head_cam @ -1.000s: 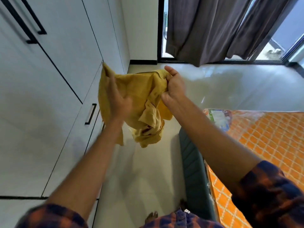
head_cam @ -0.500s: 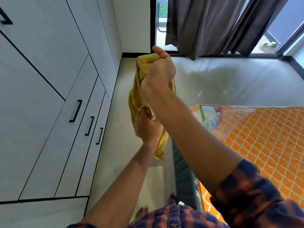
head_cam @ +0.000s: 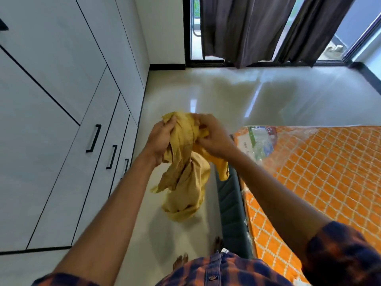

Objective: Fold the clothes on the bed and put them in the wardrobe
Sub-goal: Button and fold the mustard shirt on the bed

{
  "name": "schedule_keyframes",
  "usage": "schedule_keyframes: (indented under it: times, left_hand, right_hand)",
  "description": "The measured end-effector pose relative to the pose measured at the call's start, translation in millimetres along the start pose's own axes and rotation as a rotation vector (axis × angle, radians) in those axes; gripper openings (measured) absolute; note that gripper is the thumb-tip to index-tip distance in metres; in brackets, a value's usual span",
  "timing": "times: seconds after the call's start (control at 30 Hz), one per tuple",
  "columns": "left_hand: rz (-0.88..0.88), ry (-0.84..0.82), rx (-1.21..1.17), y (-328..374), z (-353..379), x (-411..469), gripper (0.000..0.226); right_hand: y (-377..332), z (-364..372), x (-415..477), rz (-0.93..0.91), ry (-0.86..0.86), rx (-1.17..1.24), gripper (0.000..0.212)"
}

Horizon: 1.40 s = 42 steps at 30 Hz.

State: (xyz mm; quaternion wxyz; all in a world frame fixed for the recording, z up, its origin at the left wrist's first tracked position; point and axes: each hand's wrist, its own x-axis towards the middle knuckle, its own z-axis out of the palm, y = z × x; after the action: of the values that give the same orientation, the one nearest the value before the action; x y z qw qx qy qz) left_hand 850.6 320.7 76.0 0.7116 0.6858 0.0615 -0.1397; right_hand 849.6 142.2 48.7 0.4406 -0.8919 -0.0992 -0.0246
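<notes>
yellow garment bunched up between both hands, held in mid-air over floor, rest dangling below them. left hand clutching one wad, right hand pinching fabric just beside it. my guess: hunting for edge or shoulders to shake it flat before folding. bed off to right of right hand, wardrobe left of left hand, doors closed. vs half second ago: right hand was up high, left lower; now level, close together.

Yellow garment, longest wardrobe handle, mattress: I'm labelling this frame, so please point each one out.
yellow garment [head_cam: 185, 182], head view, on the hanging lower cloth.
longest wardrobe handle [head_cam: 93, 138], head view, middle of the black bar.
mattress [head_cam: 319, 178], head view, on the orange patterned top.
</notes>
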Motion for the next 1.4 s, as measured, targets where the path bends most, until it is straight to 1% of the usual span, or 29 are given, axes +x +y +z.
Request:
schedule_keyframes:
  times: [0.03, 0.07, 0.13, 0.2, 0.27, 0.33, 0.43, 0.47, 0.53, 0.57, 0.6, 0.67, 0.7, 0.73, 0.8, 0.87, 0.9, 0.93, 0.97, 1.03, 1.07, 1.1, 1.17, 1.2, 1.27, 1.3, 1.33, 1.4]
  left_hand:
    - [0.003, -0.022, 0.102, 4, -1, 2, 0.035]
    - [0.020, -0.036, 0.192, 7, -2, 3, 0.037]
    - [0.056, -0.070, 0.313, 15, -9, 2, 0.039]
    - [0.029, -0.107, 0.317, 21, -16, 3, 0.045]
    - [-0.060, -0.176, 0.234, 24, -22, 1, 0.050]
    - [-0.180, -0.235, 0.105, 21, -25, 0, 0.052]
    - [-0.368, -0.339, -0.135, 9, -29, 4, 0.059]
    - [-0.393, -0.367, -0.184, 5, -31, 4, 0.059]
    - [-0.409, -0.395, -0.193, 4, -37, 1, 0.059]
    - [-0.370, -0.367, -0.126, 4, -40, -3, 0.055]
    - [-0.295, -0.271, -0.025, 1, -44, -6, 0.047]
    - [-0.054, 0.058, 0.191, -9, -50, -9, 0.031]
    - [0.075, 0.209, 0.274, -17, -54, -11, 0.029]
    - [0.183, 0.319, 0.325, -26, -57, -12, 0.027]
    - [0.322, 0.446, 0.332, -42, -62, -18, 0.025]
    - [0.411, 0.471, 0.223, -55, -68, -26, 0.015]
    - [0.427, 0.440, 0.127, -62, -73, -30, 0.015]
    - [0.408, 0.364, 0.038, -72, -77, -34, 0.020]
    - [0.359, 0.239, -0.004, -84, -80, -40, 0.027]
    - [0.215, -0.057, 0.085, -111, -79, -51, 0.042]
    - [0.158, -0.164, 0.141, -124, -77, -54, 0.044]
    - [0.127, -0.215, 0.186, -134, -74, -55, 0.043]
    - [0.121, -0.238, 0.233, -145, -71, -50, 0.040]
    - [0.128, -0.247, 0.258, -147, -70, -47, 0.044]
    - [0.167, -0.267, 0.341, -143, -63, -43, 0.062]
    - [0.195, -0.270, 0.385, -138, -56, -42, 0.070]
    - [0.222, -0.261, 0.429, -135, -51, -41, 0.072]
    - [0.279, -0.222, 0.550, -123, -39, -33, 0.062]
  right_hand:
    - [-3, 12, -12, -0.121, -0.032, 0.017, 0.065]
    - [-6, 21, -22, -0.188, -0.043, 0.057, 0.072]
    - [-12, 26, -28, -0.220, -0.026, 0.137, 0.083]
    - [-17, 25, -28, -0.241, -0.013, 0.148, 0.090]
    - [-21, 25, -29, -0.310, -0.010, 0.067, 0.093]
    - [-26, 26, -30, -0.387, 0.013, -0.080, 0.086]
    - [-40, 24, -23, -0.462, 0.020, -0.193, 0.058]
    - [-45, 23, -20, -0.460, -0.017, -0.223, 0.049]
    - [-58, 22, -17, -0.441, -0.116, -0.308, 0.044]
    - [-64, 22, -17, -0.419, -0.161, -0.355, 0.042]
    - [-70, 23, -19, -0.393, -0.198, -0.397, 0.038]
    - [-75, 25, -24, -0.360, -0.253, -0.457, 0.031]
    - [-78, 26, -26, -0.363, -0.271, -0.463, 0.028]
    - [-80, 27, -28, -0.376, -0.282, -0.452, 0.026]
    - [-85, 27, -28, -0.403, -0.283, -0.425, 0.031]
    - [-87, 27, -28, -0.416, -0.234, -0.408, 0.041]
    - [-87, 25, -27, -0.423, -0.182, -0.391, 0.041]
    - [-87, 22, -26, -0.432, -0.118, -0.364, 0.037]
    - [-86, 19, -26, -0.435, -0.048, -0.333, 0.032]
    - [-85, 11, -23, -0.424, 0.099, -0.264, 0.026]
    - [-84, 6, -21, -0.401, 0.157, -0.224, 0.024]
    - [-83, 2, -20, -0.364, 0.201, -0.173, 0.022]
    - [-82, -7, -20, -0.257, 0.290, -0.066, 0.019]
    - [-81, -10, -20, -0.181, 0.334, 0.013, 0.016]
    - [-81, -16, -21, -0.018, 0.402, 0.231, 0.011]
    - [-81, -20, -22, 0.042, 0.435, 0.317, 0.012]
    - [-81, -23, -23, 0.079, 0.451, 0.368, 0.017]
    - [-84, -29, -25, 0.092, 0.428, 0.375, 0.022]
